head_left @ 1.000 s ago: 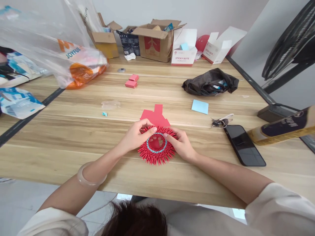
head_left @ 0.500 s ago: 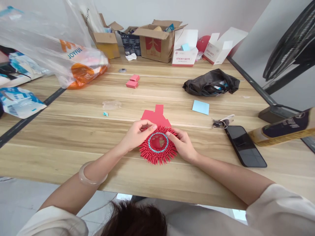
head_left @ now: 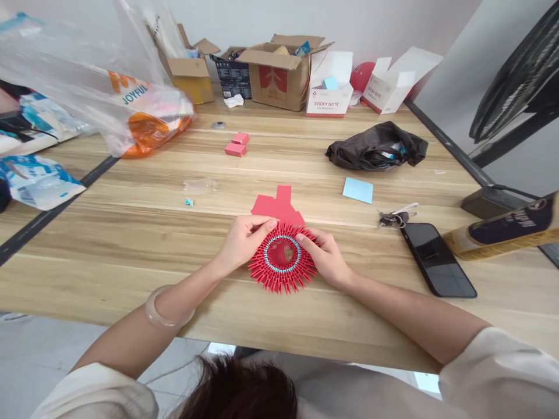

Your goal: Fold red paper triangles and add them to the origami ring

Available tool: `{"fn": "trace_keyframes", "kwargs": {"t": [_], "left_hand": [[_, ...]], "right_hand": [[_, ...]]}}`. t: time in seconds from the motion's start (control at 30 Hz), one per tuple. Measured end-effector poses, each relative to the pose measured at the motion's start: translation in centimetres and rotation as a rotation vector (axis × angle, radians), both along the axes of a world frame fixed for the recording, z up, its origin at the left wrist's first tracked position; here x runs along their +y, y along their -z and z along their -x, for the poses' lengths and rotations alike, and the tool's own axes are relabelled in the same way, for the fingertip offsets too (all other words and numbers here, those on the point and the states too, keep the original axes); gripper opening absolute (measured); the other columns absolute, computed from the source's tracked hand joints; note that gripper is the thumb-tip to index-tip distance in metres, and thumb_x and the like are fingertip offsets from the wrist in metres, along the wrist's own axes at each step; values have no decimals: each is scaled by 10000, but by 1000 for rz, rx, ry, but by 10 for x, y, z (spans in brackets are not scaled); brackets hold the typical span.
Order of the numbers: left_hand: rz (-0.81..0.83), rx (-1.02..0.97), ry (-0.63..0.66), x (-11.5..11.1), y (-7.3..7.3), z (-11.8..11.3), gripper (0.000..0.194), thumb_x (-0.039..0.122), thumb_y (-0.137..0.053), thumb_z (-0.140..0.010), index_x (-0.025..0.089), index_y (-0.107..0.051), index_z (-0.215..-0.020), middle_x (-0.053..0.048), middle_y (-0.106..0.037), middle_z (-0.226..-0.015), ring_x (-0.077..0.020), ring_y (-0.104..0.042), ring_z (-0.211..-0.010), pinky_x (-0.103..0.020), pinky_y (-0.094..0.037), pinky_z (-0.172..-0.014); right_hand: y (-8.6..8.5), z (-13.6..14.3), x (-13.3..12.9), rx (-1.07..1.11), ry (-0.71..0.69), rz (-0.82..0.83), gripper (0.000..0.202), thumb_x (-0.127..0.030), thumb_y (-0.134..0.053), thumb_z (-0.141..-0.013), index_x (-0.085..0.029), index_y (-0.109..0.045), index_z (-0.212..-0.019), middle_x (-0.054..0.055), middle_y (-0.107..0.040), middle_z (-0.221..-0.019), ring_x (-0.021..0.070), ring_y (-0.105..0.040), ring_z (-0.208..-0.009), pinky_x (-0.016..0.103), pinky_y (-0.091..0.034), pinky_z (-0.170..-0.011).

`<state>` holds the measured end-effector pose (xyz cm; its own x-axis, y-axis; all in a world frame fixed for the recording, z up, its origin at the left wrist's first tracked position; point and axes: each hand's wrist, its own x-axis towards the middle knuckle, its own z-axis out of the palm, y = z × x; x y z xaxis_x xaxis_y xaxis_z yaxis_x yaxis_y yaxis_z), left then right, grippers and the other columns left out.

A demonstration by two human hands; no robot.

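A round red folded-paper piece [head_left: 283,282] with spiky edges and a light blue inner ring lies near the table's front edge. My left hand [head_left: 247,241] pinches its upper left rim between thumb and fingers. On the upper right rim, my right hand [head_left: 325,256] grips it, thumb on top and fingers partly hidden beneath. Flat red paper sheets [head_left: 283,203] lie just behind the piece, partly covered by it. Two small pink-red stacks [head_left: 236,150] rest farther back.
A light blue pad [head_left: 357,190], keys [head_left: 393,218] and a phone [head_left: 439,259] lie on the right, beside a tilted container [head_left: 506,227]. Behind are a black bag [head_left: 378,146] and a cardboard box [head_left: 279,75]. A plastic bag [head_left: 148,122] is at left.
My left hand's fingers have straightened slightly at the upper rim. My right hand keeps its grip; the whole view has shifted a little.
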<state>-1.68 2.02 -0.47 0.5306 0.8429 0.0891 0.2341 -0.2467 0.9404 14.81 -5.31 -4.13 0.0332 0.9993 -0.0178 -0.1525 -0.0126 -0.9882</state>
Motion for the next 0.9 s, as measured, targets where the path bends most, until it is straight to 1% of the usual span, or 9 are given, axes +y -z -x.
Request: {"fn": "trace_keyframes", "kwargs": {"t": [0.17, 0.23, 0.3, 0.43, 0.6, 0.67, 0.73, 0.8, 0.9], "left_hand": [[25, -103, -196, 21, 3, 3, 304, 416, -551, -800, 136, -652, -867, -51, -676, -825, -153, -585, -694, -243, -458, -613], [-56, -151, -367, 34, 7, 8, 280, 378, -497, -835, 145, -614, -936, -52, -664, -847, -144, -586, -703, -233, -457, -622], [-165, -72, -442, 46, 12, 13, 259, 321, -455, -854, 152, -581, -1003, -57, -653, -862, -144, -588, -718, -236, -457, -641], [-256, 287, -385, 57, 16, 22, 269, 236, -449, -841, 158, -558, -1074, -45, -642, -737, -172, -597, -670, -289, -460, -682], [-490, 307, -420, 50, 5, 24, 366, 219, -501, -826, 147, -494, -1186, -123, -610, -1107, -236, -574, -1014, -356, -416, -901], [-566, 234, -381, 38, -3, 21, 332, 222, -489, -840, 158, -505, -1166, -110, -580, -1183, -219, -560, -1048, -340, -418, -921], [-614, 198, -268, 20, -10, 16, 246, 208, -457, -860, 175, -557, -1083, -75, -628, -1103, -192, -583, -1008, -313, -438, -900], [-696, 178, -97, -1, -13, 11, 184, 176, -438, -868, 172, -601, -955, -57, -669, -981, -165, -614, -921, -280, -464, -847], [-781, 228, 220, -28, -14, 5, 200, 153, -417, -874, 177, -613, -904, -53, -681, -885, -161, -623, -854, -287, -487, -804]], "right_hand": [[6, -2, 5, 186, 62, -5, 443, -511, -420, -865, -191, -599, -1113, 74, -669, -1033, 220, -633, -930, 369, -510, -831], [6, -3, 4, 190, 54, 25, 499, -531, -398, -867, -164, -565, -1161, 111, -661, -1057, 233, -651, -914, 404, -526, -816], [4, -3, 0, 45, 4, -10, 481, -493, -470, -849, -171, -539, -1199, 119, -643, -1111, 243, -644, -959, 433, -510, -862], [-4, -2, -10, -484, -238, -305, 387, -387, -588, -805, -211, -595, -1149, 111, -587, -1226, 243, -541, -1147, 444, -405, -1005], [-6, -1, -14, -850, -493, -565, 585, -444, -691, -693, -162, -568, -1192, 161, -542, -1274, 284, -435, -1251, 493, -299, -1068], [-5, -1, -13, -910, -523, -583, 486, -415, -654, -742, -166, -593, -1155, 155, -579, -1230, 276, -464, -1228, 505, -290, -1068], [-5, -1, -12, -939, -532, -596, 366, -350, -595, -809, -166, -608, -1126, 142, -605, -1197, 260, -490, -1205, 497, -308, -1060], [-4, -1, -11, -946, -542, -612, 277, -282, -536, -856, -175, -619, -1097, 118, -633, -1154, 242, -505, -1188, 471, -343, -1044], [-2, 0, -10, -913, -482, -621, 216, -235, -468, -888, -195, -643, -1007, 93, -678, -1021, 216, -586, -1059, 405, -452, -943]]}}
